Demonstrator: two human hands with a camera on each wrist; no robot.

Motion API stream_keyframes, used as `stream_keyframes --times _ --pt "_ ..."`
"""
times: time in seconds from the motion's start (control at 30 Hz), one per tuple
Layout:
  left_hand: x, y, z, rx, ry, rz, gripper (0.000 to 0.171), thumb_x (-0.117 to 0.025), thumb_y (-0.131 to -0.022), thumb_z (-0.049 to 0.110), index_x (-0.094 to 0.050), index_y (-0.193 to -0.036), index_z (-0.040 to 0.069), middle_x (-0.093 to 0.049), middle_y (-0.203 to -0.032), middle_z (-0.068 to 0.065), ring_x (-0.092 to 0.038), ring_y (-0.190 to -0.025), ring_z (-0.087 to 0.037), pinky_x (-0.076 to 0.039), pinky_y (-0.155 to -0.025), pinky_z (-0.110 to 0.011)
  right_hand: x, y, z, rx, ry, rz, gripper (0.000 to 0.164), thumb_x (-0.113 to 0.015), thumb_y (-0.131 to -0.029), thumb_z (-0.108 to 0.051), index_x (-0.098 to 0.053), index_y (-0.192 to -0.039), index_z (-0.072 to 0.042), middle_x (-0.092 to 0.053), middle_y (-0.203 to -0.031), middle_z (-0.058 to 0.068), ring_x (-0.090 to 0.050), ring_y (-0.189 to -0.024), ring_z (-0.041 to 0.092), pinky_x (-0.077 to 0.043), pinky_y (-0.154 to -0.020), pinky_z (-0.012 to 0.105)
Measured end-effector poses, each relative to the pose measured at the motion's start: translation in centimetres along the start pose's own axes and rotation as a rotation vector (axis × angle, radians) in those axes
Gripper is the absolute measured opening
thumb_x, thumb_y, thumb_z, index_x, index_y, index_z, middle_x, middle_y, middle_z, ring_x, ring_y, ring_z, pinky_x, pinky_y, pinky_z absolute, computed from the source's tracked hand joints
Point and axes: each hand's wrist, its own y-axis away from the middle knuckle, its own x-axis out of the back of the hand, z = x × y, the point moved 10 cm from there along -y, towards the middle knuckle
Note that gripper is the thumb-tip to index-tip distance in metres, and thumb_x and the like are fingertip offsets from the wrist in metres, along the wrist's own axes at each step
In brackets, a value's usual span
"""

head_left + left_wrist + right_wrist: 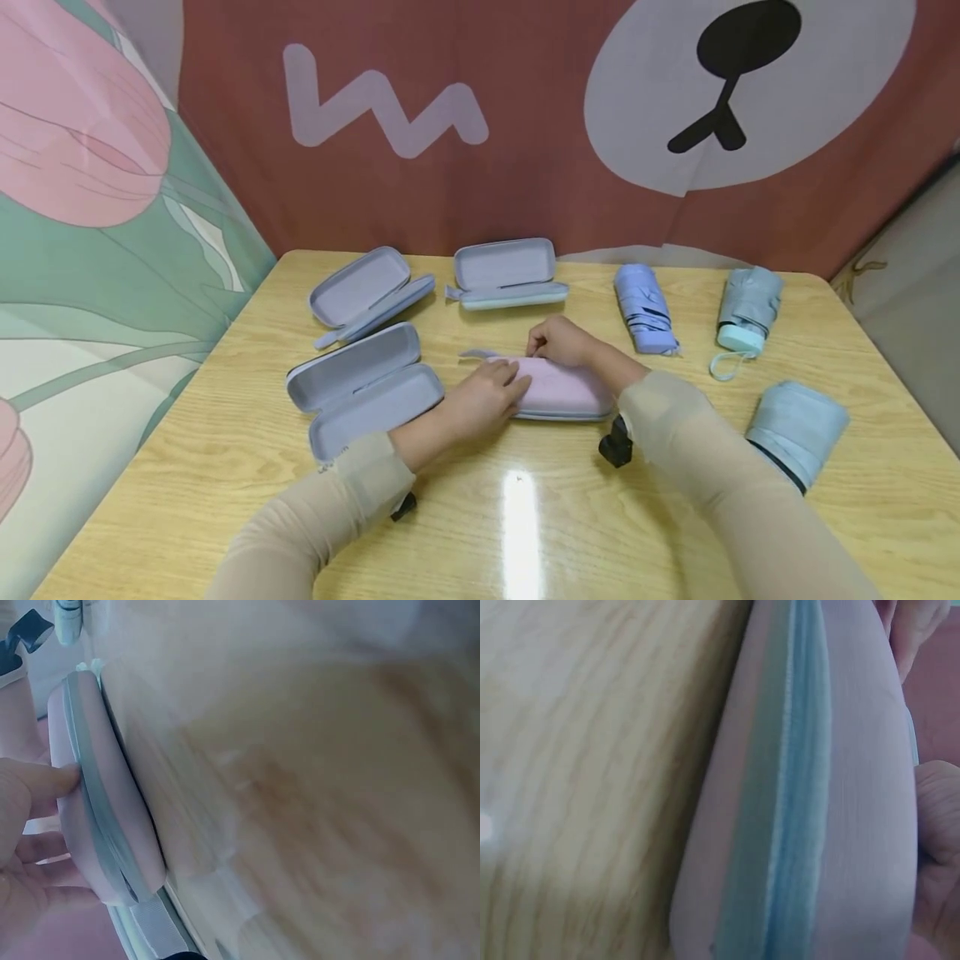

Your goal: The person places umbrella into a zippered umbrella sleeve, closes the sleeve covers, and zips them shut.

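Observation:
A pink hard case [566,387] with a grey-blue zip band [802,787] lies closed on the table. My left hand [483,400] holds its left end, fingers over the lid. In the left wrist view, the left thumb [56,780] presses near the zip band and the other fingers reach round behind. My right hand [566,342] is at the case's far edge with its fingers curled down; the fingertips are hidden, so I cannot tell what they pinch. A grey strap [478,354] sticks out from the far left of the case.
Three open hard cases stand left and behind: one near [375,392], one far left [367,292], one at the back [510,271]. On the right lie three folded umbrellas: periwinkle [645,308], mint [750,308] and pale blue [798,429]. A printed curtain [525,192] hangs behind the table.

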Motion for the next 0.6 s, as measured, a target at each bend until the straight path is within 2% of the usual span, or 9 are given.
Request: stream_keyframes --times 0.13,0.33,0.47,0.6 --pt "0.0 -0.2 0.3 -0.010 -0.035 0.008 0.032 -0.058 -0.081 0.016 -0.057 -0.111 0.004 -0.053 -0.106 -0.017 -0.048 -0.101 -0.028 -0.036 -0.089 -0.040 0.3 0.4 0.0 -0.008 0.042 0.016 0.013 -0.061 -0.073 0.006 -0.063 -0.067 -0.006 -0.063 -0.070 0.000 -0.054 -0.067 0.012 -0.045 -0.061 0.024" --pt "0.4 -0.6 -0.1 -0.025 0.038 0.047 0.022 -0.060 -0.080 0.016 -0.058 -0.100 0.009 -0.052 -0.101 -0.013 -0.048 -0.096 -0.025 -0.037 -0.087 -0.035 0.7 0.7 0.3 -0.025 0.018 0.032 0.012 -0.062 -0.073 0.005 -0.065 -0.068 -0.006 -0.063 -0.069 0.000 -0.054 -0.065 0.011 -0.044 -0.059 0.024" --pt "-0.3 -0.4 -1.3 0.042 0.142 -0.028 0.028 -0.060 -0.081 0.021 -0.056 -0.108 0.013 -0.045 -0.118 -0.020 -0.041 -0.110 -0.034 -0.033 -0.091 -0.041 0.9 1.0 0.9 -0.048 -0.011 0.060 0.013 -0.061 -0.073 0.005 -0.066 -0.068 -0.006 -0.063 -0.068 0.000 -0.054 -0.066 0.012 -0.044 -0.061 0.025" --pt "-1.2 -0.4 -1.8 0.069 0.187 -0.096 0.038 -0.058 -0.082 0.025 -0.053 -0.119 0.014 -0.036 -0.127 -0.026 -0.032 -0.116 -0.041 -0.031 -0.091 -0.048 0.9 1.3 1.4 -0.056 -0.010 0.068 0.013 -0.061 -0.073 0.004 -0.066 -0.068 -0.006 -0.062 -0.068 -0.001 -0.053 -0.066 0.011 -0.044 -0.062 0.026"
